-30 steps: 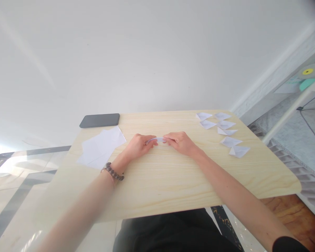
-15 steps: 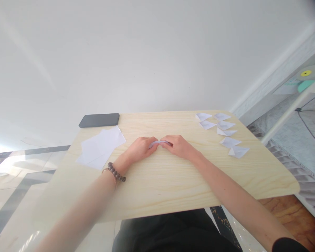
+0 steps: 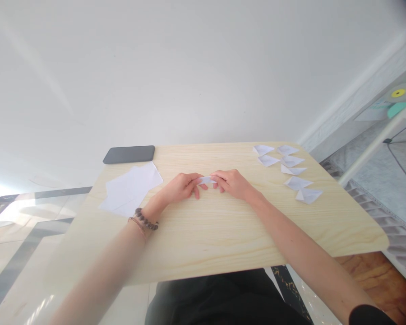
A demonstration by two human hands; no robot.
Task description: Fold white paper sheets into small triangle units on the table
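Observation:
A small piece of folded white paper [image 3: 207,180] is held above the middle of the table, pinched at both ends. My left hand [image 3: 184,186], with a beaded bracelet on its wrist, grips the left end, its lower fingers hanging loosely. On the right end, my right hand [image 3: 232,183] pinches between thumb and fingers. Both hands partly cover the paper, so its full shape is hidden. Several folded white paper pieces [image 3: 298,183] lie at the table's right side. Flat white paper sheets [image 3: 130,187] overlap to the left of my left hand.
The light wooden table [image 3: 203,243] stands against a pale wall [image 3: 189,72]. A dark phone-like slab [image 3: 129,155] lies at its back left corner. Beyond the right edge is a white stand pole [image 3: 368,151] with a cable.
The folded paper has turned, so a wider face now shows instead of a thin edge. Fingers of both hands have loosened and extended downward while the pinch stays.

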